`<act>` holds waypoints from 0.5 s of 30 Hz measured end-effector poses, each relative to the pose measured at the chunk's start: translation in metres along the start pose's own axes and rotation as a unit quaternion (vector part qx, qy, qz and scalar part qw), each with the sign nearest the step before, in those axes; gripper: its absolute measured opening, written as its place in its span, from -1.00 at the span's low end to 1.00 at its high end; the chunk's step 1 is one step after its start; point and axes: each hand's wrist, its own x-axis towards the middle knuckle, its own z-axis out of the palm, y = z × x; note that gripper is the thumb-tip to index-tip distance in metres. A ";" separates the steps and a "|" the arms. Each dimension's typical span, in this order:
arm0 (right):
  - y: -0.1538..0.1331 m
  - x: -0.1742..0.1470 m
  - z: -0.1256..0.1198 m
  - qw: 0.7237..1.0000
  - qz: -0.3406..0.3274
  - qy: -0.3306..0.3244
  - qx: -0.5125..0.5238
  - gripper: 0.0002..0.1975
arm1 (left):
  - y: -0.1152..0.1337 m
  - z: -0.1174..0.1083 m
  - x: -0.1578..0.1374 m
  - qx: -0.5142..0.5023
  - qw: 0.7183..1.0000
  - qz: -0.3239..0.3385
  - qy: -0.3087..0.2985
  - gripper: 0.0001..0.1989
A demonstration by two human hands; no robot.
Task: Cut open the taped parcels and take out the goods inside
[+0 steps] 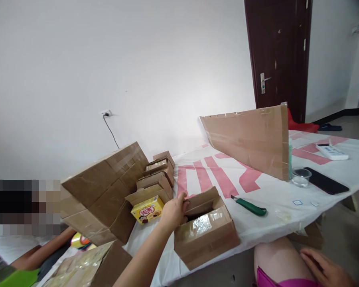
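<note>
My left hand (174,209) is closed at the left rim of a small opened cardboard box (208,239), its fingers curled over the box's edge. Clear tape covers part of that box, and one flap stands up at its back. Just left of my wrist lies a yellow snack carton (148,209) with red lettering. My right hand (329,267) hangs low at the right beside my thigh, fingers stretched out and holding nothing. A green-handled utility knife (251,206) rests on the white cloth, right of the box.
Several small cardboard boxes (155,181) line up behind the carton. A large carton (107,195) leans at left, near another person's arm (44,249). A cardboard panel (248,139) stands upright at the back. Right of it are a clear cup (301,177) and a phone (326,181).
</note>
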 end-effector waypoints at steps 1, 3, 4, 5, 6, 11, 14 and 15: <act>-0.010 0.009 0.001 0.999 -0.031 -0.024 0.019 -0.73 | -0.002 0.002 0.003 0.001 1.000 -0.010 0.022 -0.73; -0.037 0.026 0.001 0.991 -0.099 -0.071 0.057 -0.80 | -0.005 0.009 0.007 -0.005 0.999 -0.013 0.041 -0.77; -0.053 0.034 0.001 0.986 -0.127 -0.087 0.070 -0.82 | -0.007 0.013 0.008 -0.015 0.999 -0.006 0.035 -0.80; -0.069 0.042 0.002 0.980 -0.150 -0.100 0.081 -0.83 | -0.009 0.018 0.010 -0.027 0.999 0.003 0.021 -0.82; -0.085 0.051 0.003 0.975 -0.169 -0.109 0.091 -0.84 | -0.012 0.023 0.010 -0.044 0.999 0.011 0.003 -0.81; -0.147 0.095 0.015 0.962 -0.213 -0.099 0.141 -0.84 | -0.030 0.038 0.008 -0.136 0.987 0.022 -0.084 -0.70; -0.180 0.124 0.024 0.953 -0.232 -0.087 0.174 -0.81 | -0.036 0.034 0.002 -0.174 0.974 0.038 -0.141 -0.68; -0.192 0.133 0.027 0.949 -0.238 -0.099 0.182 -0.79 | -0.036 0.032 -0.001 -0.182 0.969 0.047 -0.159 -0.60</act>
